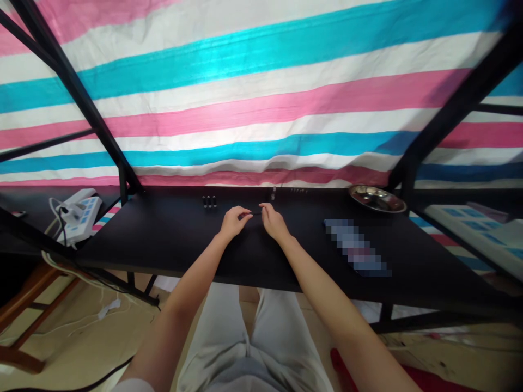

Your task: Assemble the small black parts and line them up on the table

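Note:
My left hand [235, 223] and my right hand [273, 222] are close together over the black table, fingertips pinched. Between them is a thin, dark, rod-like piece [256, 213], each hand gripping one end; it is too small to make out its kind. Left of my hands, several short dark cylinders with pale ends [210, 202] stand in a row. Just beyond my right hand lies a small clear and silvery item [273, 193]. A line of tiny light-coloured pieces [299, 190] runs along the table's back edge.
A shiny round metal dish [378, 199] sits at the back right of the black table [163, 239]. Nearer lies a pixelated flat object [356, 247]. White power strips [84, 218] with cables are on the left. Black metal posts and a striped sheet [261, 98] border the table.

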A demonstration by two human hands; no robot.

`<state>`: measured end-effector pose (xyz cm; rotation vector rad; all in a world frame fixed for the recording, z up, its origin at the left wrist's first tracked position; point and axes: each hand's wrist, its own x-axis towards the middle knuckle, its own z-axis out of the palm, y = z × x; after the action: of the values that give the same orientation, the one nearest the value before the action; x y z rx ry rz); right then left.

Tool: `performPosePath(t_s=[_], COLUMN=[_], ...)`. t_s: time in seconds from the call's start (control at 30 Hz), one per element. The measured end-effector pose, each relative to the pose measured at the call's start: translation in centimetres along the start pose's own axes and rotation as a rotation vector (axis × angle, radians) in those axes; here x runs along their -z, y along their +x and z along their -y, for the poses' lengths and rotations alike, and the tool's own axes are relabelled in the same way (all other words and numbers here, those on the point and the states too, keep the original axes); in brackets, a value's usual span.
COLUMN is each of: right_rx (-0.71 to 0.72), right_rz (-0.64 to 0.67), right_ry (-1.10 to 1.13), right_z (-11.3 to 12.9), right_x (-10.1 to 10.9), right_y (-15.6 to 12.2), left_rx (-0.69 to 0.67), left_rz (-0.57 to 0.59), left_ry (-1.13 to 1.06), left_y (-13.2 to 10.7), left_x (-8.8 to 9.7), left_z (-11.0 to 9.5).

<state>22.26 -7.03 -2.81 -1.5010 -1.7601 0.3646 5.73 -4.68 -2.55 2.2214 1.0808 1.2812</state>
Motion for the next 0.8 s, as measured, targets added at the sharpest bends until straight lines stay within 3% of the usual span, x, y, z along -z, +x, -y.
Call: performPosePath(t_s=[0.1, 0.23, 0.4, 0.57, 0.73, 0.8], right_rx=[0.0, -0.019, -0.082, -0.056, -0.023, -0.018], right_rz=[0.026, 0.064, 0.012, 0.007, -0.013, -0.019], right_ry=[-0.016, -0.013, 0.006, 0.044, 0.063, 0.066], right_z=[0.1, 0.1, -0.3, -1.0, -1.3, -1.3], right_x=[0.1, 0.1, 0.2, 0.0, -0.3, -0.3], right_y=[0.0, 0.0, 0.1, 0.2, 0.2, 0.3], left_rx=[-0.124, -0.204, -0.184, -0.006, 0.048, 0.049], left_rz=[0.128, 0.32, 0.412, 0.29, 0.576, 0.641], left_ry=[0.129, 0.278, 0.405, 0.392, 0.896, 1.016], left_y=[2.1, 6.9, 11.8, 11.8, 11.0, 11.0], left_x=[1.2, 3.7, 6.4, 7.7, 8.7, 8.9], left_z=[-1.0, -1.7, 1.2, 4.0, 3.3, 2.7])
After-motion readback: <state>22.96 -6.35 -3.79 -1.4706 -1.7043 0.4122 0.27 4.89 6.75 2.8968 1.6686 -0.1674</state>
